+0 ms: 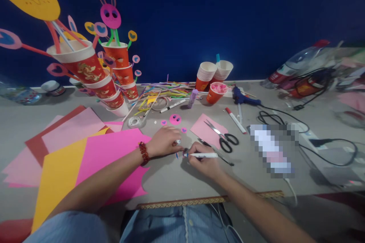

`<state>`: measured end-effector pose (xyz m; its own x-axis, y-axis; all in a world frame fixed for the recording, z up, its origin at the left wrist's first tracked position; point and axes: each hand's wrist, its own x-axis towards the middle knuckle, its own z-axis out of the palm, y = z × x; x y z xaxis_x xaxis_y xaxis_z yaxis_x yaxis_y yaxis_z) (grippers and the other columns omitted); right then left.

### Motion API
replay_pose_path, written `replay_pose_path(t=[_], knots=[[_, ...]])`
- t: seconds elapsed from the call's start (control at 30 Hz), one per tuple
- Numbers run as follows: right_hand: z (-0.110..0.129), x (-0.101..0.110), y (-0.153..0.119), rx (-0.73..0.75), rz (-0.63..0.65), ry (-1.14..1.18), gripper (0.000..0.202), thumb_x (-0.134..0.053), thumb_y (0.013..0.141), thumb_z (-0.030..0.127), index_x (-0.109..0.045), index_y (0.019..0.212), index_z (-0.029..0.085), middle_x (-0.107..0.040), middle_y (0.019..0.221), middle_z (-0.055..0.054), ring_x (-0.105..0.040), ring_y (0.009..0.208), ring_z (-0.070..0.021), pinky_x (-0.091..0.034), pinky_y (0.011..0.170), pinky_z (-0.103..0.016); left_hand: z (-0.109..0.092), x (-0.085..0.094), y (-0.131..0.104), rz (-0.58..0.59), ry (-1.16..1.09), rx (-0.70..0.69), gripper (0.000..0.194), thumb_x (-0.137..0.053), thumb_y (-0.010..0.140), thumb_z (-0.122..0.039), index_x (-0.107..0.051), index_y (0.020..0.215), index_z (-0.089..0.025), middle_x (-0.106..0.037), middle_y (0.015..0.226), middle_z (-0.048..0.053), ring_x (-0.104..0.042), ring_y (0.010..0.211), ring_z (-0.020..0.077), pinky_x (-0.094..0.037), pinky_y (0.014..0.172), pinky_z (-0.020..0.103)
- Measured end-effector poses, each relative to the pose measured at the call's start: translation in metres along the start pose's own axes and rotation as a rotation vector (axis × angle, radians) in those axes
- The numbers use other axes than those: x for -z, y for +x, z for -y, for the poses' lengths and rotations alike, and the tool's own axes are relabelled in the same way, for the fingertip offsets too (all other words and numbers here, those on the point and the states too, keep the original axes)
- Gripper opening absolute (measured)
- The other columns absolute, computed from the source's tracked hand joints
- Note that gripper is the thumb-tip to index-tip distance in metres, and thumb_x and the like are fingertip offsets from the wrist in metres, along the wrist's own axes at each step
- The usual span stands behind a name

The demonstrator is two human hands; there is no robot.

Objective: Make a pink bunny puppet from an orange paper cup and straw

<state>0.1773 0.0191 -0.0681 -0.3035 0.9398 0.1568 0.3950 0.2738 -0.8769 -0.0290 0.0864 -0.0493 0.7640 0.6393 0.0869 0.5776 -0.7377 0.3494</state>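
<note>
The right hand (203,159) is clamped on a white marker (203,155), its tip pointing left toward the left hand (165,141), whose fingers press a small paper piece (178,142) onto the table (176,178). Scissors (224,136) lie just right.

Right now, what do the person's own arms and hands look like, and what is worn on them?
Both forearms are bare. The left hand has a bracelet of dark red beads at the wrist. The right hand wears nothing that shows: no ring, watch or glove. A light blue sleeve covers the left upper arm at the lower edge of the picture.
</note>
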Motion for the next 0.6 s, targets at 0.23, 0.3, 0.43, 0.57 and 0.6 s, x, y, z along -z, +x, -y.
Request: replay_pose_path(t=[0.23, 0.3, 0.43, 0.57, 0.6], knots=[[0.0008, 0.0009, -0.0001, 0.002, 0.010, 0.003, 0.009, -0.054, 0.073, 0.017, -0.053, 0.064, 0.020, -0.055, 0.055, 0.003, -0.047, 0.050, -0.0118, -0.035, 0.050, -0.024, -0.0002, -0.0002, 0.0002, -0.006, -0.011, 0.002, 0.028, -0.073, 0.085, -0.041, -0.061, 0.073, -0.020, -0.070, 0.088, 0.003, -0.063, 0.088, 0.0229, -0.039, 0.076, 0.033], [0.0007, 0.0010, -0.0003, 0.002, 0.012, 0.005, 0.009, -0.054, 0.072, 0.017, -0.054, 0.064, 0.021, -0.055, 0.055, 0.003, -0.047, 0.050, -0.0117, -0.035, 0.050, -0.024, 0.0001, -0.0006, 0.0001, -0.003, -0.011, 0.005, 0.029, -0.072, 0.086, -0.042, -0.061, 0.073, -0.020, -0.070, 0.087, 0.004, -0.063, 0.088, 0.0230, -0.039, 0.075, 0.033], [0.0006, 0.0006, -0.0003, 0.014, 0.006, 0.008, 0.009, -0.055, 0.071, 0.017, -0.053, 0.063, 0.021, -0.055, 0.055, 0.004, -0.046, 0.049, -0.0112, -0.035, 0.049, -0.023, 0.0012, -0.0016, -0.0001, -0.010, -0.009, -0.002, 0.028, -0.071, 0.086, -0.043, -0.061, 0.073, -0.020, -0.070, 0.087, 0.003, -0.064, 0.088, 0.0232, -0.039, 0.075, 0.034], [0.0028, 0.0010, 0.0002, 0.017, 0.002, 0.014, 0.009, -0.054, 0.071, 0.016, -0.053, 0.063, 0.020, -0.056, 0.056, 0.004, -0.047, 0.050, -0.0110, -0.035, 0.050, -0.023, 0.0017, -0.0021, -0.0001, -0.013, -0.003, -0.004, 0.029, -0.071, 0.087, -0.044, -0.061, 0.073, -0.020, -0.070, 0.088, 0.003, -0.064, 0.088, 0.0230, -0.039, 0.075, 0.034], [0.0035, 0.0012, 0.0004, 0.017, 0.002, 0.015, 0.009, -0.054, 0.070, 0.016, -0.053, 0.062, 0.020, -0.056, 0.055, 0.004, -0.046, 0.049, -0.0108, -0.035, 0.050, -0.023, 0.0017, -0.0023, 0.0000, -0.013, 0.000, -0.003, 0.029, -0.071, 0.086, -0.044, -0.061, 0.073, -0.020, -0.070, 0.088, 0.003, -0.063, 0.088, 0.0230, -0.039, 0.075, 0.034]])
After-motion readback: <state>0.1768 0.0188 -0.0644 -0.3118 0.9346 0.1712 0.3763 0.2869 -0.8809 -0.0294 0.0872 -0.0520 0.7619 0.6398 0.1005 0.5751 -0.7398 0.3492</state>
